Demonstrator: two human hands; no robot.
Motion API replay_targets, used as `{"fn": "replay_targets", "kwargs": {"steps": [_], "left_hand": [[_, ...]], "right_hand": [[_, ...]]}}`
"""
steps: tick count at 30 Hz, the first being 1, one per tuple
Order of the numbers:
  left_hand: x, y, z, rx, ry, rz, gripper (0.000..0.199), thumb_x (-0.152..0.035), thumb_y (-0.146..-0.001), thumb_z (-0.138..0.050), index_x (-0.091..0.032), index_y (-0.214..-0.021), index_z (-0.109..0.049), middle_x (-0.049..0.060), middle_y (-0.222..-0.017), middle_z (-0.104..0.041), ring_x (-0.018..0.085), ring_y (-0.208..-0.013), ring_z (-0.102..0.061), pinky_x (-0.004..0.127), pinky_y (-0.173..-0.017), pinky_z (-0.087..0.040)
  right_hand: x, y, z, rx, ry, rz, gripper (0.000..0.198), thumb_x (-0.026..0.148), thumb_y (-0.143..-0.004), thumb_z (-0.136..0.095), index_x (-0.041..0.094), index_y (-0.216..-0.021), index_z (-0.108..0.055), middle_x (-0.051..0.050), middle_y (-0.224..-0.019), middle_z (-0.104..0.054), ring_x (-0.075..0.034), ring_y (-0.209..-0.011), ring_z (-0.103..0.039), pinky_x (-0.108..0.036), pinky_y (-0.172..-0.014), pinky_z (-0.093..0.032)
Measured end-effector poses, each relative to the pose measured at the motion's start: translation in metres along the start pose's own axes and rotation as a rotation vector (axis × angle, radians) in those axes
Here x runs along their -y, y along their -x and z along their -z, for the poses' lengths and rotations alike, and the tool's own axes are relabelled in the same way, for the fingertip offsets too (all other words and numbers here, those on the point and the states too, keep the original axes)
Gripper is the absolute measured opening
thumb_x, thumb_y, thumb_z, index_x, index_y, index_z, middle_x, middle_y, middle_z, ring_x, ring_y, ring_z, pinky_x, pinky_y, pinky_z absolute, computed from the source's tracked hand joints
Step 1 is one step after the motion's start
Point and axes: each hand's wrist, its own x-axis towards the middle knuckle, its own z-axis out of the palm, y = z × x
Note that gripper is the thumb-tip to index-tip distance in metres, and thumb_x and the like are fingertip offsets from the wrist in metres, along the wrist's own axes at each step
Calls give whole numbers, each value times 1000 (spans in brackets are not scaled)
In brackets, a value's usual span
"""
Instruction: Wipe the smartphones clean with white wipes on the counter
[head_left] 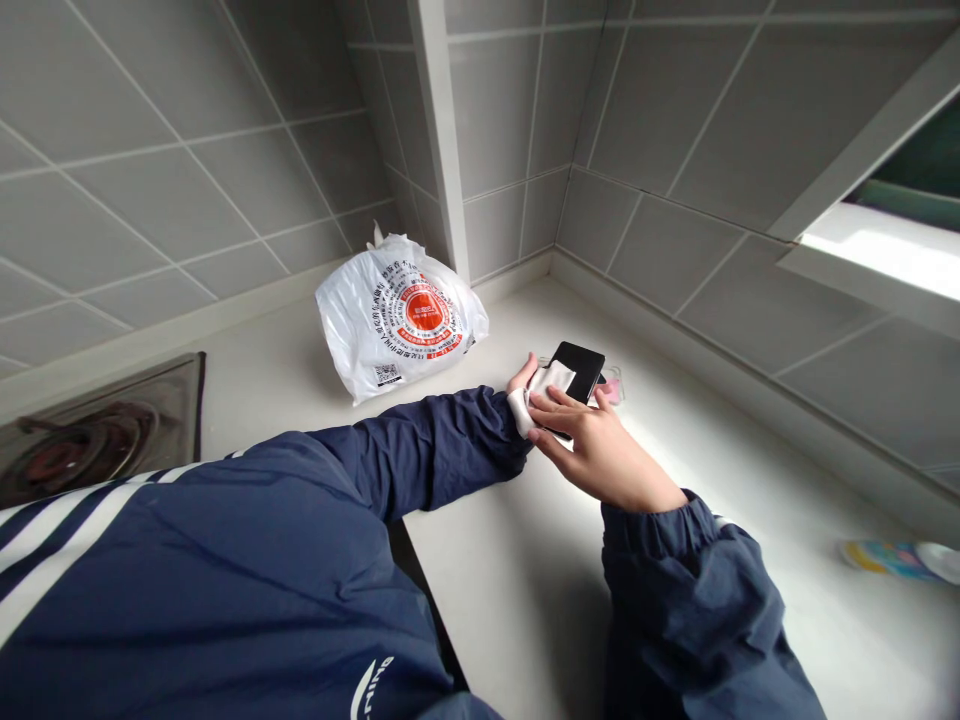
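Device position: the black flat device (585, 360) is at the L hand (522, 373), over the bench (510, 560), out from the wall corner. Bench contact under the device: cannot tell.

L grip: clamped on the device, thumb side at its L edge; rest of hand hidden. R grip: R hand (611, 455) lies on the white cloth (553, 378), fingers extended, pressing it to the device face; cannot tell if it pinches the cloth.

Edges: the front bench edge runs beside the torso, under the L sleeve (442, 450). Rear limit = tiled wall (499, 110); R limit = wall w/ window opening (885, 245). Pale bench surface extends btwn R sleeve (690, 590) and R wall, and from device back to corner.

Obstructions: printed plastic bag (405, 315) stands beyond the L forearm, near the device. Clear item w/ pink part (614, 387) sits just beside the device, R side, partly hidden. Stove (178, 400): far L. Blurred bottle (896, 558): far R, well apart.
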Motion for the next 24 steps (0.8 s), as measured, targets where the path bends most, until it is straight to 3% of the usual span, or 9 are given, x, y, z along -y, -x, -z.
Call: {"fn": "replay_targets", "kwargs": {"steps": [2,4,8,11,15,18,20,24], "left_hand": [[-3,0,0,18,14,74,110,-88,-84,-23,3,-133,-60,30,-133,-63,39,-135,-55,50,-124,-26],[-3,-2,3,-15,30,59,106,-85,-88,-18,2,-130,-61,29,-130,-65,37,-134,-57,48,-123,-28],[-1,-7,10,-101,36,-23,84,-75,-96,-22,-9,-123,-67,21,-122,-71,33,-129,-61,45,-120,-33],[1,-7,11,-116,37,-39,79,-71,-98,-22,-11,-121,-69,19,-120,-73,31,-130,-60,43,-120,-34],[-1,-1,2,-74,40,-20,92,-75,-97,-17,-3,-128,-65,25,-126,-69,35,-132,-57,47,-119,-34],[-3,2,-2,32,44,-5,100,-79,-93,-14,-2,-139,-58,26,-135,-63,36,-135,-55,51,-121,-30],[-5,3,-1,84,48,19,101,-80,-93,-13,-3,-145,-52,25,-140,-60,37,-137,-53,53,-122,-27],[-7,0,4,120,72,109,112,-87,-87,-11,-2,-153,-44,24,-143,-58,38,-140,-49,55,-123,-25]], "right_hand": [[-2,-1,-2,-3,-8,0,32,40,-103,-47,37,-128,-67,-2,-142,-65,-33,-144,-49,-77,-120,-18],[-5,-4,-6,-61,17,-48,34,42,-103,-48,35,-132,-66,-3,-143,-64,-33,-143,-50,-77,-119,-20],[-11,-8,-16,-270,120,-318,42,42,-104,-45,28,-140,-60,-8,-154,-54,-37,-146,-45,-74,-115,-34],[-8,-5,-13,-254,156,-424,41,44,-105,-41,28,-137,-62,-7,-153,-54,-39,-145,-46,-74,-110,-39],[5,3,4,-97,134,-232,33,41,-104,-45,29,-105,-76,-3,-132,-72,-32,-130,-62,-52,-105,-51],[12,5,14,-4,59,-101,34,37,-104,-46,30,-88,-76,1,-123,-76,-27,-129,-62,-44,-105,-51],[13,3,13,30,31,-43,35,36,-104,-45,30,-89,-76,2,-126,-74,-28,-133,-60,-48,-107,-48],[10,-7,-3,-32,13,-85,30,38,-103,-48,29,-121,-70,-4,-141,-66,-32,-143,-50,-64,-116,-34]]}}
